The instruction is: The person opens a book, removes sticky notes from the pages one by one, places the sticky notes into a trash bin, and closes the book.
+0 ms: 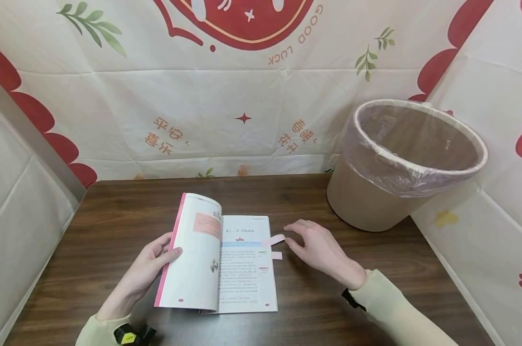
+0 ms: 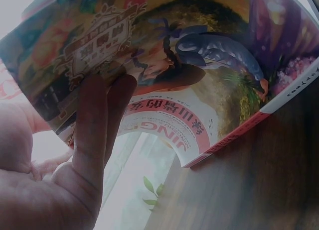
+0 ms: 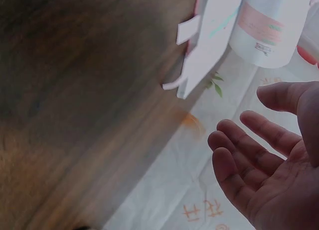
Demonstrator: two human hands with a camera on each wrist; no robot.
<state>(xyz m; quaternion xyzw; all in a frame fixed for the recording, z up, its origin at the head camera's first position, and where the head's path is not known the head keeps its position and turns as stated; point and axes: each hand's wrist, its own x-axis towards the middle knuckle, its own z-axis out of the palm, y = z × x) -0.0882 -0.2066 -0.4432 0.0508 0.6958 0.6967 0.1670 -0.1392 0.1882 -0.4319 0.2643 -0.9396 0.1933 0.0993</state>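
Observation:
A paperback book lies open on the wooden table. My left hand grips its raised left side, thumb on the page and fingers behind. From the left wrist view, those fingers lie against the colourful illustrated cover. Two pale pink sticky tabs stick out from the right page's edge: a curled upper tab and a flat lower tab. My right hand is just right of them, fingers loosely bent. In the right wrist view, the hand has nothing between its thumb and fingers.
A beige trash bin lined with a clear plastic bag stands at the table's back right. Behind the wooden table hangs a white printed cloth. Similar white cloth covers both sides.

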